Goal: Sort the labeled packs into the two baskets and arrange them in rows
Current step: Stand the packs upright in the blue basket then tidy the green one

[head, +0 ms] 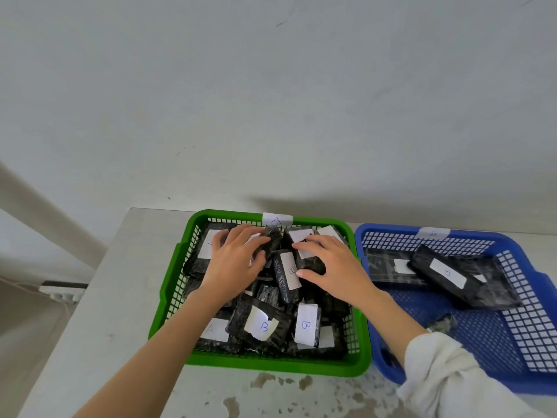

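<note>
Table (pixel 105 327): I am watching it carry the green basket (pixel 271 365). Stains are showing just in front of that basket.
Near packs: an A pack (pixel 215 328) is lying flat in the basket's near left corner. Beside it a skewed B pack (pixel 262 325) is lying flat, and an upright B pack (pixel 306 325) is sitting on edge, its long axis running near to far.
Middle pack (pixel 286 276): it is standing on edge in the basket's centre, its long axis pointing at the far rim.
Left hand (pixel 238 260): its fingers are curling round a dark pack (pixel 271 241) near the far rim, the pack's long axis tilting away and right.
Right hand (pixel 331 267): fingers and thumb are clamping a labelled pack (pixel 310 254), right of the middle pack.
Blue basket (pixel 387 372): it is sitting just right of the green basket. A diagonal pack (pixel 446 273) is lying across flatter ones, its long axis running far-left to near-right.
</note>
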A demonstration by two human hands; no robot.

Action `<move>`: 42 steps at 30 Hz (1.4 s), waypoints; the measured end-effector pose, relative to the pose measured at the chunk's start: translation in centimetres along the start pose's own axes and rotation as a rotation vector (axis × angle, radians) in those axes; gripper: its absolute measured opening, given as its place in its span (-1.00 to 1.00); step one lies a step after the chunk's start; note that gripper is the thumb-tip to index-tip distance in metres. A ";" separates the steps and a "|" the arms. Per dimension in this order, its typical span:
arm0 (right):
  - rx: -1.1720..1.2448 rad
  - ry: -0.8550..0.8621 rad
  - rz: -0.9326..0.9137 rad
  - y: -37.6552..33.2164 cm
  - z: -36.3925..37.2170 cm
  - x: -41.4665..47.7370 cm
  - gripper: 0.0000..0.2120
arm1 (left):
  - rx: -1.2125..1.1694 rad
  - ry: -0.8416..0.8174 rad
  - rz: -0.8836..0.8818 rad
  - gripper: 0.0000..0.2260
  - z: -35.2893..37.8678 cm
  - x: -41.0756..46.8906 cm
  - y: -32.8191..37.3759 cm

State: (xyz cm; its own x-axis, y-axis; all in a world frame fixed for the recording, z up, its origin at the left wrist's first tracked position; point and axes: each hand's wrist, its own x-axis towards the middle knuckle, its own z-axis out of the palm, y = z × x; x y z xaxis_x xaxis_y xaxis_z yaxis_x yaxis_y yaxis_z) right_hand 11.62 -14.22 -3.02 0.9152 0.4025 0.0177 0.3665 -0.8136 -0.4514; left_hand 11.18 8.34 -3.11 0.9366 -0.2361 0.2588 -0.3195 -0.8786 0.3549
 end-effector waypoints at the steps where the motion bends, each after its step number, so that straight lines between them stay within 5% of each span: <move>1: 0.035 0.012 0.009 0.0 -0.1 -0.1 -0.52 | 0.001 -0.020 0.038 -0.71 -0.2 0.2 0.3; 5: 0.202 0.224 0.124 0.8 -0.5 -0.9 -0.67 | 0.193 -0.378 0.113 -0.45 -0.2 2.3 2.1; 8: 0.079 0.380 0.267 2.2 -1.2 -1.0 -0.75 | 0.344 -0.540 0.151 -0.39 0.1 3.9 3.1; 12: 0.018 0.225 0.373 3.4 -1.8 -0.3 -0.64 | 0.136 -0.642 0.058 -0.35 -0.2 4.6 3.4; 16: 0.034 0.078 0.446 2.8 -1.5 0.4 -0.42 | -0.235 -0.424 -0.067 -0.65 -1.8 3.7 1.8; 19: -0.059 0.047 0.483 2.4 -1.3 1.1 -0.40 | -0.555 -0.182 -0.347 -0.66 -3.0 2.3 0.9; 25: 0.031 0.340 0.489 0.4 -1.8 0.4 -0.55 | -1.030 0.113 -0.847 -0.64 -2.8 -0.5 2.4; 32: 0.557 0.525 0.575 3.5 -5.2 -6.2 -0.63 | -1.537 0.014 -0.927 -0.79 -2.0 -0.5 9.9; 42: 0.496 0.159 0.720 13.3 -7.9 -18.0 -0.52 | -1.483 -0.175 -1.070 -0.83 4.5 0.0 22.8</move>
State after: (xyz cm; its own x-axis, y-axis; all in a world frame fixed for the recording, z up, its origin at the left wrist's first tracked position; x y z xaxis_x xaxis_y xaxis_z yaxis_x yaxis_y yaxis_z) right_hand 1.37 -35.56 -2.33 0.9217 -0.2299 -0.3124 -0.3878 -0.5568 -0.7346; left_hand 4.53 -13.59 0.97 0.7716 -0.0088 -0.6360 0.5959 0.3596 0.7180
